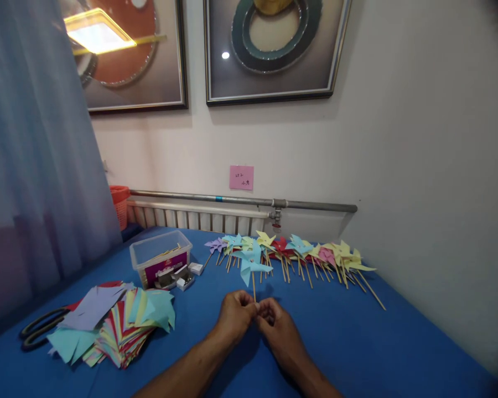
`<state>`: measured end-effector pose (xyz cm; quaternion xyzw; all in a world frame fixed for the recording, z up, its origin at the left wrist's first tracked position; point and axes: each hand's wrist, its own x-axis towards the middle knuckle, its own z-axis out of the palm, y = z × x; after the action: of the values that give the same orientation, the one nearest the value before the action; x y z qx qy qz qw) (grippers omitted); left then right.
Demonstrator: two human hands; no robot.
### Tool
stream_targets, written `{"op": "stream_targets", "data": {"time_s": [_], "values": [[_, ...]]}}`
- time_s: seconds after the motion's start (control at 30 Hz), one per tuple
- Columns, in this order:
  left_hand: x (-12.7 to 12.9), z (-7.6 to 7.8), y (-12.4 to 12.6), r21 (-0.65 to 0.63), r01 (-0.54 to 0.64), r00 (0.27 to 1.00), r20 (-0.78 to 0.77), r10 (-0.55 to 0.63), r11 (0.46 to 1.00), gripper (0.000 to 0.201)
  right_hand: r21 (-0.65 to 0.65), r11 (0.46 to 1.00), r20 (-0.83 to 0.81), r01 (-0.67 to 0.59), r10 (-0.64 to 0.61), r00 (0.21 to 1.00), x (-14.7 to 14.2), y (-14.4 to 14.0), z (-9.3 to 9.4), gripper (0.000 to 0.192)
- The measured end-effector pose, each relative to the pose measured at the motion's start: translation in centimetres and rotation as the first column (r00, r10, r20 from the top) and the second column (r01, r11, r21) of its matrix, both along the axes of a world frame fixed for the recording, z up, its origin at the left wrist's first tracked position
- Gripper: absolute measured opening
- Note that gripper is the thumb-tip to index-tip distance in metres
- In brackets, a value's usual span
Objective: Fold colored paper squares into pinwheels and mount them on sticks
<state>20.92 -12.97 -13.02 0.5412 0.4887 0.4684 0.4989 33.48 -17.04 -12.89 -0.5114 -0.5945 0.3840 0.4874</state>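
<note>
- The left hand point(235, 314) and the right hand point(279, 326) meet fingertip to fingertip low in the middle of the blue table point(357, 337), both pinched shut on the bottom end of a thin wooden stick.
- That stick belongs to a light blue paper pinwheel point(251, 264); its long axis stands nearly upright, with the paper head just above the hands and facing the viewer.
- Both forearms come in from the bottom edge and angle toward each other, wrists resting low on the table.
- Just beyond the pinwheel head, a row of finished pinwheels point(299, 251) in purple, blue, yellow, red and pink lies along the far edge of the table, sticks pointing toward the hands.
- Left of the pinwheel stands a clear plastic box point(160, 255), with small white boxes point(190, 275) beside it.
- Further left and nearer lies a stack of coloured paper squares point(120, 326), and black-handled scissors point(39, 329) lie beyond the stack.
</note>
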Motion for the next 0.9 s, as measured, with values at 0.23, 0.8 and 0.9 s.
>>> {"op": "stream_targets", "data": {"time_s": [0.23, 0.8, 0.9], "values": [[0.13, -0.23, -0.13, 0.034, -0.011, 0.997, -0.076, 0.013, 0.999, 0.015, 0.002, 1.000, 0.061, 0.013, -0.014, 0.998, 0.23, 0.09, -0.27, 0.010], [0.07, -0.08, -0.65, 0.092, -0.016, 0.988, -0.150, 0.030, 0.996, 0.010, 0.035, 0.997, 0.145, 0.065, -0.069, 0.987, 0.48, -0.06, -0.43, 0.005], [-0.09, 0.25, -1.00, 0.139, -0.015, 0.968, -0.245, 0.049, 0.990, 0.007, 0.058, 0.993, 0.180, 0.103, -0.112, 0.977, 0.94, 0.34, -0.47, 0.007]]}}
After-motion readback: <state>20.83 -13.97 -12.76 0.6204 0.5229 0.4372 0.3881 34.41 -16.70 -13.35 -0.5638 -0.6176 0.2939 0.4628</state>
